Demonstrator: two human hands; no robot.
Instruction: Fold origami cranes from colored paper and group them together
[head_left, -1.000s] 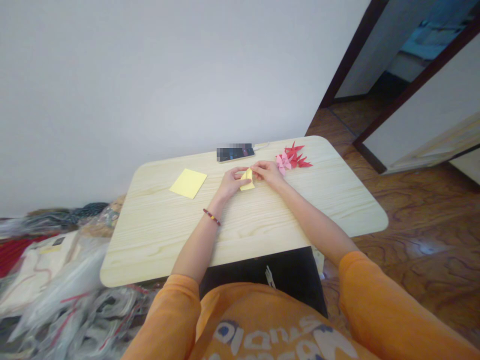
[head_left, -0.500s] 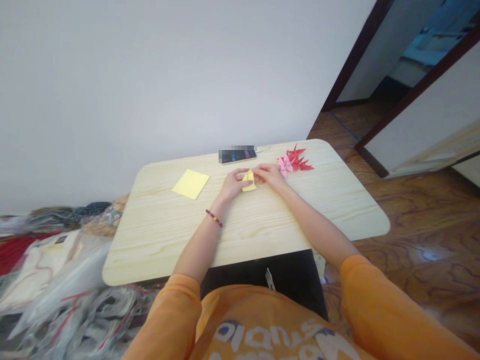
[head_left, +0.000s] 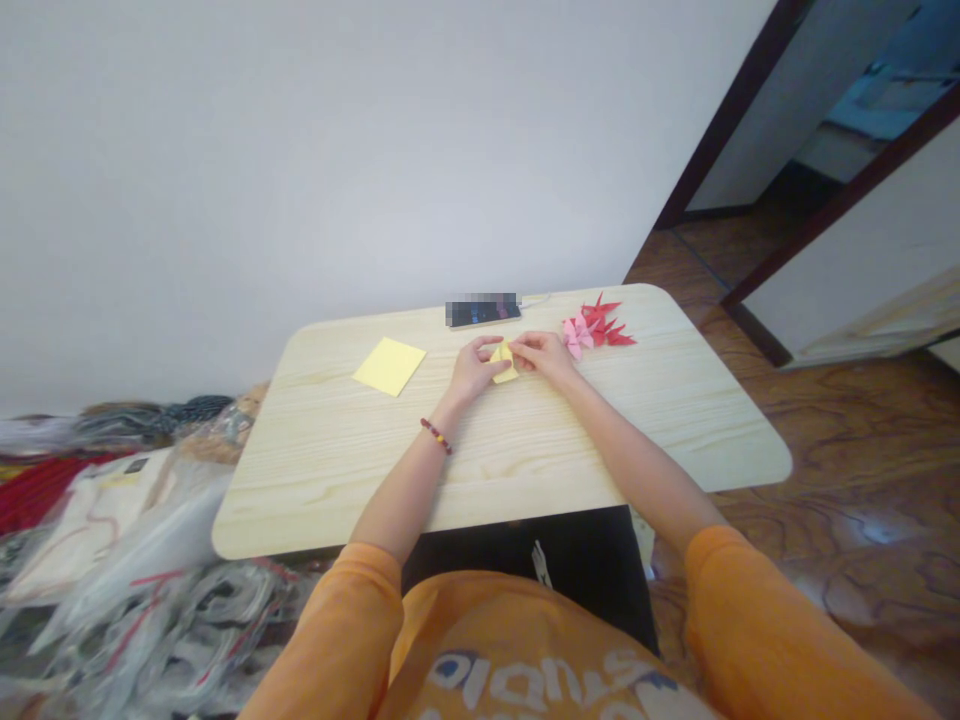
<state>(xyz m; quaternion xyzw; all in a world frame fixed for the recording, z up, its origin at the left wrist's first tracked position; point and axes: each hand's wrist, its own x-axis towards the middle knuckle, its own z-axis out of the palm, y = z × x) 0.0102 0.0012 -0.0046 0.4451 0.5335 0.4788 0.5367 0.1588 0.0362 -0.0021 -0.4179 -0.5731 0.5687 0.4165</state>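
Note:
A small folded yellow paper [head_left: 505,363] rests on the light wooden table [head_left: 360,470], pinched from both sides. My left hand [head_left: 472,367] grips its left edge with thumb and fingers closed. My right hand [head_left: 545,354] pinches its right edge. A bead bracelet [head_left: 436,435] circles my left wrist. Just right of my right hand lie a pink folded paper figure [head_left: 577,335] and red folded paper figures [head_left: 609,323].
A flat yellow paper sheet [head_left: 389,365] lies left of my hands. A phone [head_left: 484,310] with a cable sits at the table's far edge by the white wall. Bags and cloth [head_left: 112,540] pile on the floor at left. A doorway [head_left: 810,180] opens at right.
My hands stay on the yellow paper, with the fingers drawn closer together over it. The camera has shifted slightly, so everything sits a little lower and to the right.

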